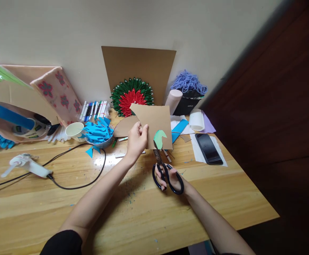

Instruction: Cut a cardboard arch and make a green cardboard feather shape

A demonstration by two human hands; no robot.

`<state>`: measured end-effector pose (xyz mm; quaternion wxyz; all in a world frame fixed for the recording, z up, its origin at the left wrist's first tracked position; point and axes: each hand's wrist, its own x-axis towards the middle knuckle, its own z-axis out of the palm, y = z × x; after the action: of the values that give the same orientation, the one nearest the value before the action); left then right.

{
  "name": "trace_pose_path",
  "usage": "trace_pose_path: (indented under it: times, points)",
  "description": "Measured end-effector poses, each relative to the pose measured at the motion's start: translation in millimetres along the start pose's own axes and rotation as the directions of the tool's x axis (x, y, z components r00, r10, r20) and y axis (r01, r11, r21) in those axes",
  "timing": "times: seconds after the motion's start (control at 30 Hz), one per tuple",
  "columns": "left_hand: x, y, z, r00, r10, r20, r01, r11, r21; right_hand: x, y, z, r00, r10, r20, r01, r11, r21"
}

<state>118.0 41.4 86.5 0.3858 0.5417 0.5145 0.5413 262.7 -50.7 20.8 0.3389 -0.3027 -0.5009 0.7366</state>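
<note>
My left hand (138, 140) pinches the left edge of a brown cardboard piece (158, 118) and holds it up above the table. A small light-green shape (159, 139) shows on the lower part of that cardboard. In my right hand (170, 177) is a pair of scissors (166, 171) with large black handles, fingers and thumb through the loops. The blades point up and meet the cardboard's lower edge at the green shape; how far they are apart is hard to see. Behind stands a red and green petalled ornament (133, 97) against a larger cardboard sheet (141, 60).
A glue gun (32, 166) with a looping black cord lies at left. A bowl of blue cut pieces (98, 132), a paper cup (74, 131) and markers (94, 110) stand along the back. A phone (209, 148) lies at right, near the table's edge.
</note>
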Motion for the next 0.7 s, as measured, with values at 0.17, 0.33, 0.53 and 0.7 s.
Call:
trace_pose_path:
  times: [0.17,0.33,0.53,0.7]
  points:
    - [0,-1,0.2,1.000,0.017,-0.004,-0.017,1.000,-0.015,2,8,4,0.998,-0.021,-0.066,0.020,1.000,-0.013]
    - [-1,0,0.9,0.999,0.008,-0.039,-0.010,0.998,-0.058,1,13,9,0.987,-0.062,-0.146,0.060,0.998,-0.019]
    - [-4,2,2.8,0.999,-0.006,-0.047,0.000,0.992,-0.124,2,14,13,0.981,-0.075,-0.177,0.069,0.997,-0.039]
    - [-6,4,3.1,1.000,-0.013,-0.027,0.010,0.993,-0.120,4,10,11,0.987,-0.132,-0.091,0.126,0.990,-0.065]
